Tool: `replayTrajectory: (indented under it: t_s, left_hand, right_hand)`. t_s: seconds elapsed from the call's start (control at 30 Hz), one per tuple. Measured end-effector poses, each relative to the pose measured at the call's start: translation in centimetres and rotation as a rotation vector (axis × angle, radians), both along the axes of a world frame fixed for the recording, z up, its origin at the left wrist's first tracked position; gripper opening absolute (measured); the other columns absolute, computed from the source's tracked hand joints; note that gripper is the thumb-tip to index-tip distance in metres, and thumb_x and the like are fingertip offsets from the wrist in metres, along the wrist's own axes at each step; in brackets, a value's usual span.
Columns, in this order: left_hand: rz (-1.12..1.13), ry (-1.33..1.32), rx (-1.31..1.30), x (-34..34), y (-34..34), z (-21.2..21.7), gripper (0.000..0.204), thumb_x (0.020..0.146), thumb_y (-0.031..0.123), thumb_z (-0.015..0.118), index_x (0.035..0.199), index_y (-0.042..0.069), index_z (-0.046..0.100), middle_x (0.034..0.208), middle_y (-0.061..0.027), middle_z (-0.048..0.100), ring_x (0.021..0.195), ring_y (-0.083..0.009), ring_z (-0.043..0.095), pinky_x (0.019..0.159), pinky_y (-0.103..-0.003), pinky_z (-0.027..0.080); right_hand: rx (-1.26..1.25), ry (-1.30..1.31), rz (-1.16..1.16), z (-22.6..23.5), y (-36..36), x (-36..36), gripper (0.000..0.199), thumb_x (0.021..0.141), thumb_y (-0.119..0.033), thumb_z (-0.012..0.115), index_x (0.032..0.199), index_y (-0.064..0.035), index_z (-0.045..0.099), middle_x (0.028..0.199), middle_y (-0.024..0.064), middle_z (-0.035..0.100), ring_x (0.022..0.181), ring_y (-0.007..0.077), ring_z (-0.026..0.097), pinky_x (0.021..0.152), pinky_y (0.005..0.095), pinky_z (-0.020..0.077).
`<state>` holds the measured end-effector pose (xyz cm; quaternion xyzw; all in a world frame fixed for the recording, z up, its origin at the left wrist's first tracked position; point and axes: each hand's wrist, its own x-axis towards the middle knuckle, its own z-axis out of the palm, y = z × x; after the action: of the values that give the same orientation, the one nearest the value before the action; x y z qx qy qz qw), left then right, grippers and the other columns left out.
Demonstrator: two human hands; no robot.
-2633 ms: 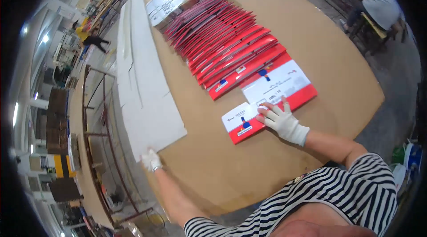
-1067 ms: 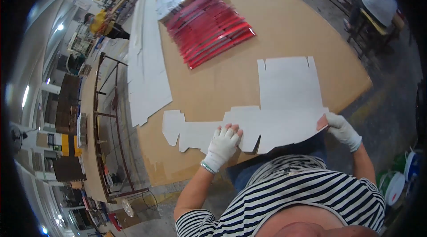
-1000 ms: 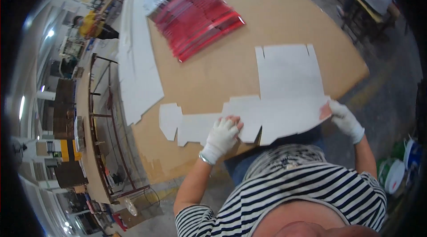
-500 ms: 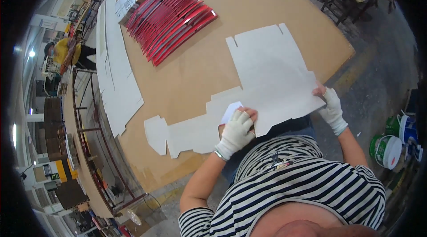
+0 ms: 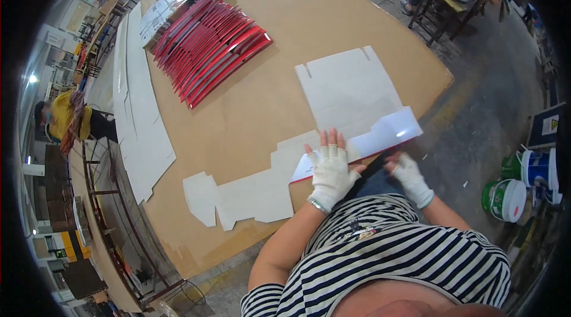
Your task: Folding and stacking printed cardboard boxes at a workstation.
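Observation:
A flat die-cut cardboard blank, pale grey on its upper face, lies along the near edge of the table. One panel is folded over and shows a glossy white face with a red strip along its near edge. My left hand, in a fingerless white knit glove, rests flat with spread fingers on the blank beside the fold. Off the table's near edge, just below the folded panel, my right hand wears a matching glove. Its fingers are loosely bent, slightly blurred and hold nothing visible.
Red folded card pieces lie in a fanned stack, next to a plastic-wrapped bundle. More grey card sheets lie along the left table edge. Paint buckets stand on the floor at right. One person sits on a stool; another stands at left.
The right part of the blank has been folded over, showing its glossy face. My right hand has let go and moved down-left; my left hand has shifted right and spread flat.

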<state>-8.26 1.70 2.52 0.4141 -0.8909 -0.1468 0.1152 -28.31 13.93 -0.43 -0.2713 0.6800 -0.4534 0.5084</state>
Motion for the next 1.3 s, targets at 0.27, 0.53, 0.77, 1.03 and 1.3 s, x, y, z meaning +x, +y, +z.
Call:
replayTrajectory:
  t_s: [0.27, 0.53, 0.77, 1.03, 1.3]
  left_hand:
    - [-0.295, -0.147, 0.126, -2.5, 1.9, 0.5, 0.106, 0.076, 0.056, 0.068, 0.150, -0.006, 0.024, 0.161, -0.0205, 0.016, 0.150, -0.0381, 0.006, 0.113, -0.068, -0.001]
    - [-0.282, -0.004, -0.002, 0.3, 1.6, 0.4, 0.100, 0.077, 0.061, 0.065, 0.146, -0.003, 0.033, 0.157, -0.0213, 0.025, 0.148, -0.0359, 0.018, 0.116, -0.061, 0.011]
    - [-0.166, -0.448, 0.251, 11.4, 3.8, 3.5, 0.074, 0.077, 0.050, 0.069, 0.132, 0.002, 0.052, 0.136, -0.0198, 0.052, 0.133, -0.0380, 0.040, 0.112, -0.060, 0.024]
    - [-0.066, 0.052, -0.043, 20.1, 3.9, 1.5, 0.049, 0.073, 0.011, 0.068, 0.120, 0.006, 0.061, 0.123, -0.0125, 0.058, 0.119, -0.0364, 0.052, 0.101, -0.047, 0.041]
    - [0.385, 0.484, 0.148, 17.0, 1.0, 0.7, 0.020, 0.077, 0.010, 0.071, 0.097, 0.007, 0.071, 0.081, -0.0125, 0.062, 0.077, -0.0315, 0.061, 0.069, -0.039, 0.049]
  right_hand:
    - [0.070, -0.129, -0.138, -0.6, -1.4, 3.0, 0.022, 0.097, -0.018, 0.058, 0.101, 0.0000, 0.069, 0.091, 0.0036, 0.070, 0.082, 0.0114, 0.063, 0.072, 0.0288, 0.0505]
    - [-0.801, 1.174, 0.317, 4.0, -6.5, 1.5, 0.053, 0.081, -0.005, 0.062, 0.133, -0.0046, 0.054, 0.135, 0.0168, 0.056, 0.124, 0.0351, 0.054, 0.105, 0.0461, 0.0414]
    - [-0.774, 1.358, 0.626, 2.8, -8.3, -1.0, 0.047, 0.086, -0.010, 0.052, 0.132, -0.0052, 0.056, 0.139, 0.0147, 0.055, 0.130, 0.0319, 0.052, 0.109, 0.0466, 0.0390]
    - [-0.701, 1.327, 0.667, 2.5, -9.0, -1.6, 0.048, 0.085, -0.006, 0.051, 0.132, -0.0062, 0.056, 0.139, 0.0126, 0.055, 0.131, 0.0308, 0.050, 0.111, 0.0453, 0.0377]
    - [-0.752, 1.001, 0.451, -0.6, -7.3, -2.4, 0.061, 0.080, 0.006, 0.054, 0.140, -0.0023, 0.048, 0.140, 0.0206, 0.051, 0.131, 0.0358, 0.049, 0.110, 0.0418, 0.0393]
